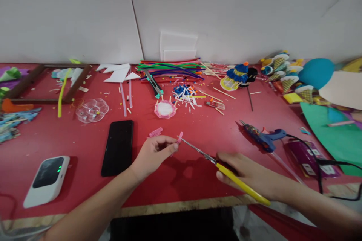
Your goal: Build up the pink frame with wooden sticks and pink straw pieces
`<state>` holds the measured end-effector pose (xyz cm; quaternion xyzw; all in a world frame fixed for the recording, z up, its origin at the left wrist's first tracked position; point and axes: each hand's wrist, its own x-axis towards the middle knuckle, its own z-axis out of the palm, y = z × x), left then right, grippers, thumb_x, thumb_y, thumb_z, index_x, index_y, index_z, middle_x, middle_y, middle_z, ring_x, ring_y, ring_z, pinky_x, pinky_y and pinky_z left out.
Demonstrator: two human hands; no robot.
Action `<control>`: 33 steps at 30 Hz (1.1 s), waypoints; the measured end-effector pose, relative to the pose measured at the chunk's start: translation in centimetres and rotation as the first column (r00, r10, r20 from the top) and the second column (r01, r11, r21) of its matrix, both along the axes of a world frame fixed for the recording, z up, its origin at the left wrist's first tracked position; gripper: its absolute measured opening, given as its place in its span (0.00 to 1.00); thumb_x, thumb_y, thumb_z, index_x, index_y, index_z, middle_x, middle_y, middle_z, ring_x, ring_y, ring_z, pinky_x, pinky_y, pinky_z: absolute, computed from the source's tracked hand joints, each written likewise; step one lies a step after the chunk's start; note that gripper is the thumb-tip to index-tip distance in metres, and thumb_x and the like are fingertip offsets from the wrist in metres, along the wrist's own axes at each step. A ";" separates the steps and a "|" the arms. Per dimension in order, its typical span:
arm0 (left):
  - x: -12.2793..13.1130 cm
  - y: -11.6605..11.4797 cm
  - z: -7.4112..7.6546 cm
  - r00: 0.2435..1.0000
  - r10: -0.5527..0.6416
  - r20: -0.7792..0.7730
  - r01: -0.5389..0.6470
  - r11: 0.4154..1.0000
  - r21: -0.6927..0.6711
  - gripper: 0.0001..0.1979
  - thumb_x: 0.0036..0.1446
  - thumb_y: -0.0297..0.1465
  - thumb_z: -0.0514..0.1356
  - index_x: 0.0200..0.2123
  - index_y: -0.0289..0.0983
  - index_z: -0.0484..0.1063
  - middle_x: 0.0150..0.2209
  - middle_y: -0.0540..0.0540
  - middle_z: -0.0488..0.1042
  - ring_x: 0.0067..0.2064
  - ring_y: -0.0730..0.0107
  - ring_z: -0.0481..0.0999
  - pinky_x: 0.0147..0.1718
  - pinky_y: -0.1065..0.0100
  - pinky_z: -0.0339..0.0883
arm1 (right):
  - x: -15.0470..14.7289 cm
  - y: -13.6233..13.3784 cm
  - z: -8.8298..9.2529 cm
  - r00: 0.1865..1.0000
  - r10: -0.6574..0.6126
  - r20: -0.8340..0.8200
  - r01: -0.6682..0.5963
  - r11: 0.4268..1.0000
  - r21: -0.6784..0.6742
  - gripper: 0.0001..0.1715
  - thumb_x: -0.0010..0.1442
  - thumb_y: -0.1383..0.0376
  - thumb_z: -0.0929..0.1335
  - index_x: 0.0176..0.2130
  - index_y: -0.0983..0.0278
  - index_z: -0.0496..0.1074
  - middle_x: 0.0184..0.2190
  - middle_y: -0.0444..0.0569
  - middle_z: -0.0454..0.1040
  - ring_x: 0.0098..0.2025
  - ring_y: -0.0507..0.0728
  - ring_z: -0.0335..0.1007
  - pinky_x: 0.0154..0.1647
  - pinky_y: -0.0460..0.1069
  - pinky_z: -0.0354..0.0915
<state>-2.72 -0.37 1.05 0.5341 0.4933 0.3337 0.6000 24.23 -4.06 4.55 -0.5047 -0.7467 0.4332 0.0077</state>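
Observation:
My left hand [154, 154] pinches a short pink straw piece [180, 138] between thumb and fingertips, just above the red table [85, 147]. My right hand [249, 175] grips yellow-handled scissors [226, 169], whose blades point left and meet the pink piece at their tip. Two more pink straw pieces [155, 132] lie on the table just beyond my left hand.
A black phone [118, 147] and a white device [46, 180] lie to the left. A blue glue gun [264, 137] with its black cord sits at the right. Further back are a pink round tray [165, 109], a clear dish [92, 110], coloured straws [172, 68], a utility knife [154, 84] and craft figures [239, 74].

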 end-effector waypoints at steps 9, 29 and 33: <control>-0.1 0.0 0.1 0.999 -0.030 -0.026 0.030 1.000 -0.009 0.09 0.51 0.37 0.64 0.28 0.37 0.76 0.24 0.50 0.76 0.25 0.74 0.70 0.26 0.70 0.64 | -0.4 0.2 -0.2 1.000 0.008 0.003 -0.008 0.998 -0.066 0.25 0.64 0.46 0.63 0.29 0.64 0.65 0.24 0.42 0.66 0.26 0.49 0.55 0.25 0.45 0.50; 0.0 -0.1 0.1 0.997 -0.065 -0.051 0.062 0.996 -0.060 0.09 0.51 0.36 0.62 0.26 0.36 0.74 0.23 0.50 0.75 0.24 0.73 0.70 0.26 0.71 0.64 | -0.3 0.2 -1.2 0.997 -0.072 -0.019 0.070 0.990 -0.123 0.34 0.54 0.39 0.67 0.19 0.64 0.59 0.20 0.38 0.48 0.23 0.47 0.43 0.21 0.45 0.41; 0.0 -0.1 0.3 0.996 -0.080 -0.043 0.078 0.996 -0.051 0.09 0.52 0.36 0.62 0.26 0.36 0.74 0.23 0.50 0.75 0.24 0.73 0.70 0.26 0.70 0.64 | -0.3 -0.1 -1.9 0.996 -0.086 -0.001 0.085 0.991 -0.105 0.35 0.53 0.38 0.67 0.19 0.64 0.60 0.19 0.38 0.48 0.23 0.47 0.43 0.21 0.45 0.41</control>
